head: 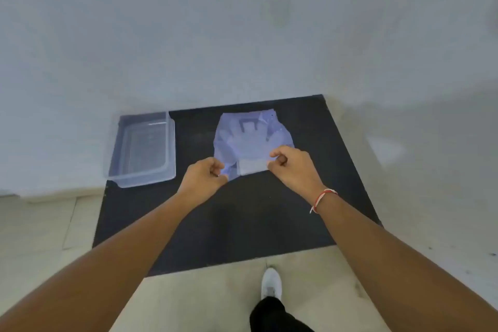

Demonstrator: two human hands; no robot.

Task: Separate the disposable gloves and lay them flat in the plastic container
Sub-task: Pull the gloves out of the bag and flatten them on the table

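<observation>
Both hands, left [205, 174] and right [290, 164], pinch the near cuff edge of the gloves [249, 140] spread just beyond them, the container [142, 147] left of the left hand; flimsy, clingy film, best peeled apart at the cuff.

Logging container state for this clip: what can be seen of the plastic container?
The plastic container is a clear, rectangular tub with rounded corners and a flared rim, seemingly thin plastic. It stands upright and open on the far left part of the black mat, overhanging its left edge. It looks empty. Neither hand touches it; the gloves lie apart, to its right.
</observation>
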